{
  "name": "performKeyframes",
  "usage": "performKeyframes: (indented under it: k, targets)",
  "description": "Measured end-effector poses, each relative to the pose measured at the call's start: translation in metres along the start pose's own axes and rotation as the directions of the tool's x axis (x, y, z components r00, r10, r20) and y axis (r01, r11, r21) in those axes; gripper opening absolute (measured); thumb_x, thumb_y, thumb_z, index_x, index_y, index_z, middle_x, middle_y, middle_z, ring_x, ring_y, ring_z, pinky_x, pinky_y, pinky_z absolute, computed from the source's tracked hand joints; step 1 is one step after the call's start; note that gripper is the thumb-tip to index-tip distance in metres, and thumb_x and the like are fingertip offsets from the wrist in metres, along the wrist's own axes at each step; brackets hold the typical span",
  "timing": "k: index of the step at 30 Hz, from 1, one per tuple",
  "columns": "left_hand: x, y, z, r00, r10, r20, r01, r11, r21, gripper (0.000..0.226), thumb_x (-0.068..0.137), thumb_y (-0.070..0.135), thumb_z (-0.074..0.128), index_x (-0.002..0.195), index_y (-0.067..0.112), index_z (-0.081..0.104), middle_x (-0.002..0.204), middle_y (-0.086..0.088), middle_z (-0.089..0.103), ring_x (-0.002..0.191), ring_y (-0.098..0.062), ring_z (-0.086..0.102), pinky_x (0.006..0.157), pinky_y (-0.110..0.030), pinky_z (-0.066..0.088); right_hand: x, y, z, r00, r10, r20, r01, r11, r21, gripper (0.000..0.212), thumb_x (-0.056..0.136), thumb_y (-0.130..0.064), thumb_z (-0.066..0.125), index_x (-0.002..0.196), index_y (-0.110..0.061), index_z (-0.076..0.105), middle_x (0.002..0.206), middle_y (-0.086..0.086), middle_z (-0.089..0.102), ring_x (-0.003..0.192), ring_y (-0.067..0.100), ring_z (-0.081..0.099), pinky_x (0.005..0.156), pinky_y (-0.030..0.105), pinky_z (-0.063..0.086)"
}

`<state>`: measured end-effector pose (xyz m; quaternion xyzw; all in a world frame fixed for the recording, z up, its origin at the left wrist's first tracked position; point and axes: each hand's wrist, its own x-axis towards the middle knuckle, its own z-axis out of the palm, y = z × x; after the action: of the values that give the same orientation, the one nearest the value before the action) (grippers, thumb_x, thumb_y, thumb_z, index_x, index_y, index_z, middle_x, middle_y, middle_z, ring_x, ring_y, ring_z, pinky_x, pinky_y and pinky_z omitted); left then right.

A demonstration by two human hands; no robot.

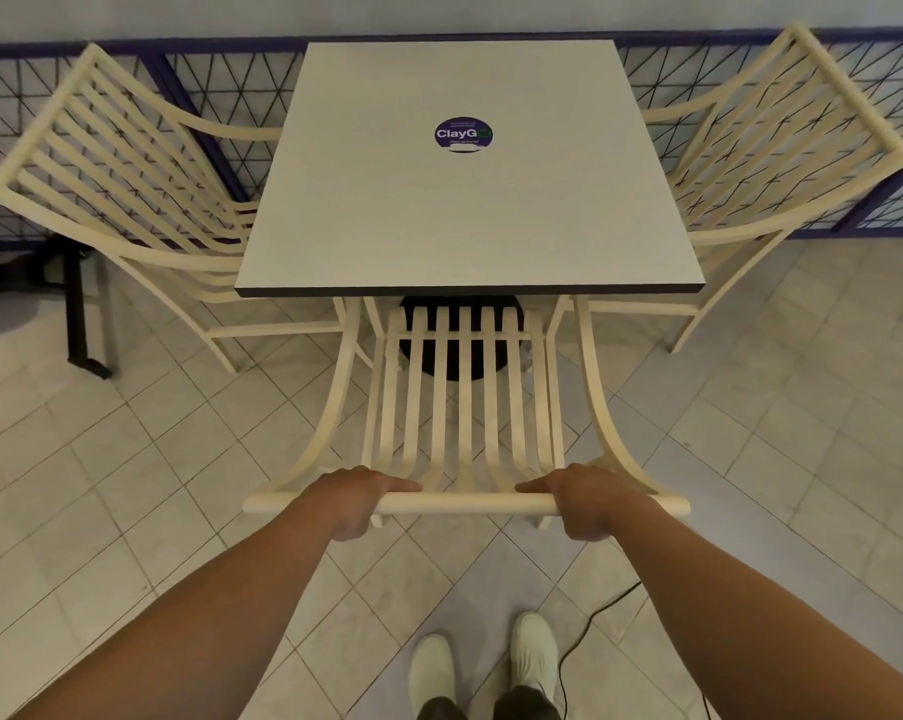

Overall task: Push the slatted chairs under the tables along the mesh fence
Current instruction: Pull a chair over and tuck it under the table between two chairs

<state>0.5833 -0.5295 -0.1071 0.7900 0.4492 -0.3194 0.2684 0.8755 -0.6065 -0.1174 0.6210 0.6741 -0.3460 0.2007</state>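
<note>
A cream slatted chair (465,387) stands in front of me, its seat tucked under the near edge of a square grey table (465,226). My left hand (358,498) and my right hand (587,498) both grip the chair's top rail, one near each end. Two more slatted chairs sit at the table's sides, the left chair (112,163) and the right chair (771,148), both pushed against the table. Behind them runs the dark mesh fence (221,80).
A round purple sticker (463,134) lies on the tabletop. A black table leg (80,314) stands at the far left. A black cable (589,626) trails over the tiled floor by my white shoes (483,662).
</note>
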Motion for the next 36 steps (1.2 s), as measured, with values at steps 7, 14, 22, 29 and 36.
performKeyframes:
  k: [7,14,22,29,36]
  targets:
    - [0.003,0.003,-0.003,1.0,-0.007,-0.018,0.007,1.0,0.007,0.089,0.09,-0.006,0.051,0.147,0.058,0.03,0.119,0.0,0.055,0.079,-0.017,0.052,0.068,-0.029,0.042,0.003,0.005,-0.006,1.0,-0.016,0.001,0.016,1.0,-0.01,0.074,0.089,-0.007,0.058,0.148,-0.046,0.035,0.117,-0.003,0.057,0.089,0.014,0.054,0.087,0.031,0.051]
    - [0.001,0.002,-0.002,1.0,-0.007,-0.006,0.007,1.0,0.012,0.089,0.09,-0.008,0.05,0.147,0.058,0.03,0.115,0.001,0.055,0.078,-0.017,0.052,0.067,-0.028,0.041,0.003,0.001,-0.001,1.0,-0.014,-0.018,0.014,1.0,-0.002,0.075,0.087,-0.006,0.06,0.147,-0.046,0.038,0.117,-0.003,0.059,0.089,0.014,0.055,0.088,0.032,0.051]
    - [-0.002,-0.003,0.01,1.0,-0.014,0.015,0.015,1.0,-0.023,0.091,0.091,-0.009,0.049,0.148,0.059,0.027,0.121,0.0,0.055,0.076,-0.017,0.052,0.063,-0.028,0.041,0.004,-0.003,0.008,1.0,0.0,-0.027,0.0,1.0,0.0,0.077,0.086,-0.006,0.061,0.146,-0.048,0.037,0.118,-0.003,0.059,0.098,0.017,0.061,0.09,0.035,0.052]
    - [0.002,-0.009,0.005,1.0,-0.028,0.006,0.028,0.999,-0.035,0.093,0.09,-0.008,0.049,0.146,0.062,0.027,0.124,0.0,0.055,0.083,-0.018,0.057,0.069,-0.031,0.047,0.009,-0.005,0.001,1.0,0.019,-0.013,-0.019,1.0,0.001,0.077,0.087,-0.007,0.061,0.146,-0.049,0.037,0.119,-0.004,0.058,0.1,0.018,0.06,0.092,0.037,0.052]
    - [0.012,-0.019,-0.006,1.0,0.001,-0.016,-0.001,1.0,-0.026,0.092,0.089,-0.008,0.051,0.146,0.06,0.03,0.123,0.001,0.056,0.082,-0.017,0.056,0.066,-0.029,0.045,0.019,-0.006,-0.009,1.0,0.014,-0.005,-0.014,1.0,0.019,0.076,0.086,-0.008,0.062,0.146,-0.049,0.037,0.12,-0.003,0.058,0.101,0.018,0.06,0.093,0.037,0.051]
